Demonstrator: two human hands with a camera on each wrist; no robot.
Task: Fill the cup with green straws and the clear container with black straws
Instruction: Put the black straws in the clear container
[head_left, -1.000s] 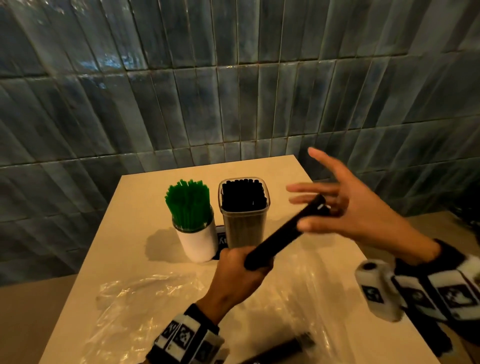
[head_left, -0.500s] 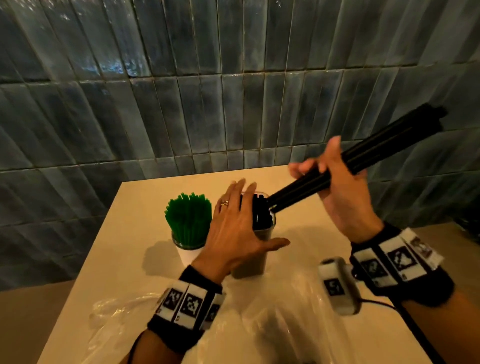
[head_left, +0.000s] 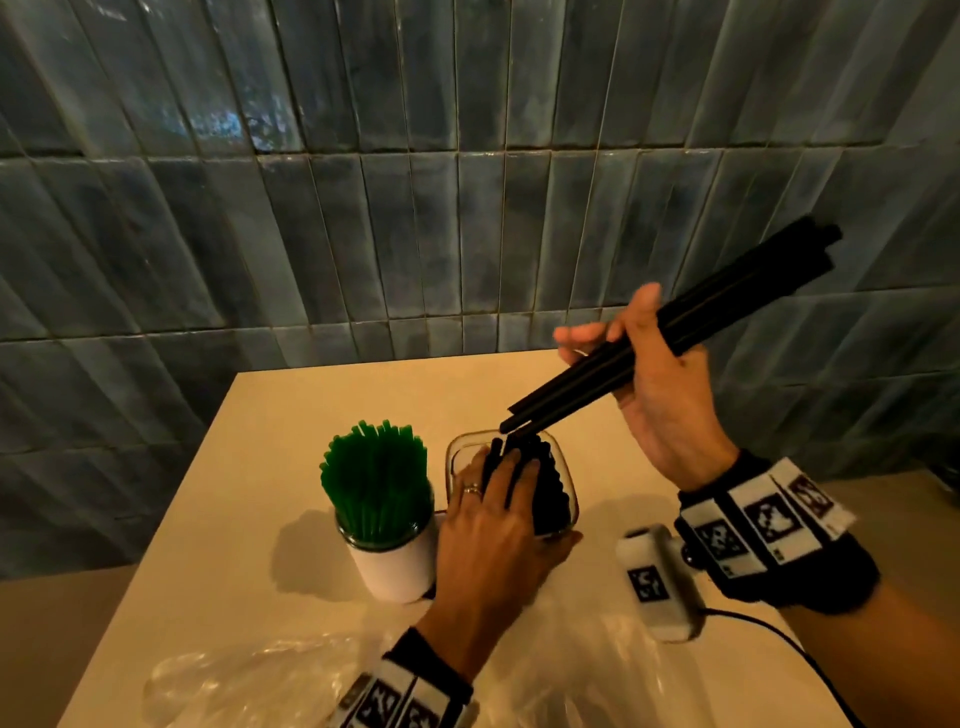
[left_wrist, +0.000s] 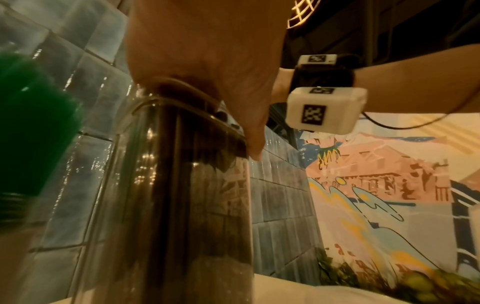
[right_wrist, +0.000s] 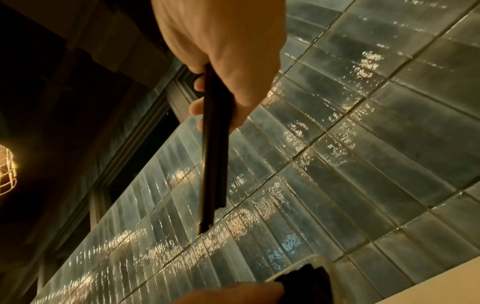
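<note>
Right hand (head_left: 660, 395) grips a black straw bundle (head_left: 670, 332) at center right, tips over the clear container (head_left: 563, 470); left hand (head_left: 498, 525) rests on it, fingers spread flat.

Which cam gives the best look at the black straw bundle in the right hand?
Head view: the whole bundle of black straws shows, gripped by the right hand, its lower end over the clear container. Right wrist shows only the lower stretch below the fingers. Left wrist shows none of it.

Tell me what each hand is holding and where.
Right hand grips a bundle of black plastic straws near mid-length. Left hand rests on the clear container rim, pressing the straws inside.
</note>
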